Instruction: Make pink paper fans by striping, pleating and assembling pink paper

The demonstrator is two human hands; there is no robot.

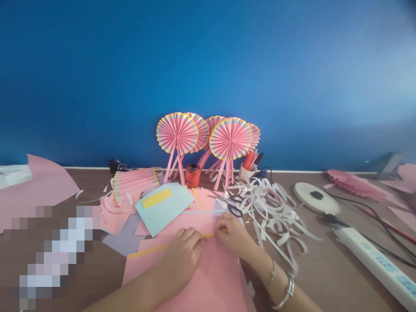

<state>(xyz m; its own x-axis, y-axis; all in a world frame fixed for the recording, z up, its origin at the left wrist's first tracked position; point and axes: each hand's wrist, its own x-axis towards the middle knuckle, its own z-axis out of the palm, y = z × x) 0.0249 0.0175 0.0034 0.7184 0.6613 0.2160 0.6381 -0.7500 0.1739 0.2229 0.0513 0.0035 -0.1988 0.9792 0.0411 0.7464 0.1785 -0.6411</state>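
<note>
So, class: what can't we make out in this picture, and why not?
All in the head view:
- Yellow strip, middle part: covered by the left hand.
- Rear fans: partly hidden by the front fans.
- Power strip, near end: cut off by the right edge.
- Pixelated patch, lower left: its blocks hide what lies there.

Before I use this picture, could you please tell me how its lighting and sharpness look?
Head view: blue wall brightest toward the right, darker at left; head view: pixelated patch at lower left; head view: left hand and right hand fairly clear, pink pleated paper at right softer.
</note>
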